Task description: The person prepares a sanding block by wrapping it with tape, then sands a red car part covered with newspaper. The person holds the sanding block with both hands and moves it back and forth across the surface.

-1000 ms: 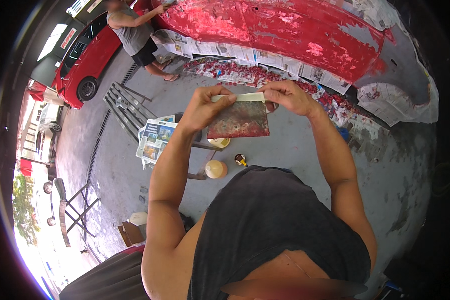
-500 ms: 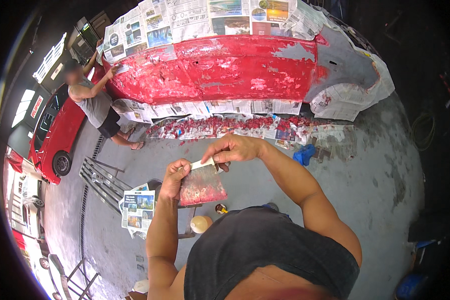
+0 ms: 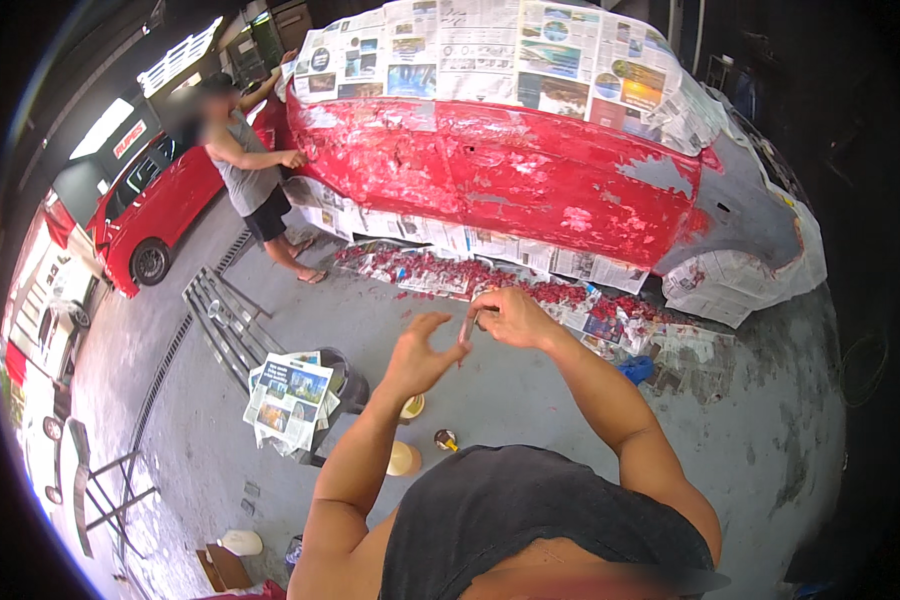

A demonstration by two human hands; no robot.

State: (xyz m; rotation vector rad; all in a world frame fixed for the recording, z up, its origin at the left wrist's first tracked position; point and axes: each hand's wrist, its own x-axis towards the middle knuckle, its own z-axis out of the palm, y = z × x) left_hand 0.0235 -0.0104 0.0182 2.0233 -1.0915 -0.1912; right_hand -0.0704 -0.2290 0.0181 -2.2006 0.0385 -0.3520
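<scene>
A wide flat scraper (image 3: 465,328), stained red and seen almost edge-on, is held up in front of me by my right hand (image 3: 510,318). The right fingers are closed on its upper end. My left hand (image 3: 422,355) is beside it, thumb and fingers spread in a curve. Its thumb tip is close to the scraper's lower part; whether they touch I cannot tell. Beyond my hands is the car body side (image 3: 530,180), red with rough, stripped patches and a grey rear section. Newspaper sheets (image 3: 470,50) cover its upper part.
Red paint flakes (image 3: 510,280) lie on newspaper along the car. A person (image 3: 240,165) works at its left end. A metal rack (image 3: 225,325), newspaper stack (image 3: 288,400), dark bucket (image 3: 342,380), pale container (image 3: 403,459), small open can (image 3: 446,440) and blue crumpled item (image 3: 635,370) are around me.
The scraper has turned from face-on to nearly edge-on and is raised. My left hand has let go of it and spread its fingers. The view has shifted, and the other person's arm is lower.
</scene>
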